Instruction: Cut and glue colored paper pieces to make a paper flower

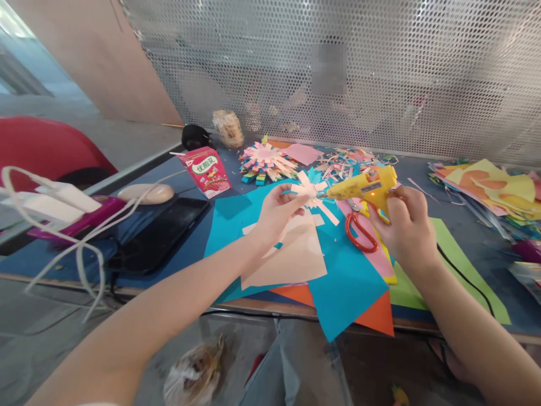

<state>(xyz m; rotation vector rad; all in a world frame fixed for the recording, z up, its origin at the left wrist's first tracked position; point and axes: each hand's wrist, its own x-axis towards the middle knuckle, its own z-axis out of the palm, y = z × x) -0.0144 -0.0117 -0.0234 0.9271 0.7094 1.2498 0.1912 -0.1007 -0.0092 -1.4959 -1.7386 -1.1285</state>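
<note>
My left hand pinches a small pale paper flower with fringed strips and holds it above the coloured sheets. My right hand grips a yellow glue gun by its handle, its nozzle pointing left and nearly touching the flower's centre. Red-handled scissors lie on the paper just below the gun. Under both hands are blue paper, a pink sheet and a green sheet.
A finished layered paper flower and paper scraps lie farther back. A red drink carton stands at left near a black tablet and white cables. Stacked coloured paper sits at right. A perforated metal screen closes the back.
</note>
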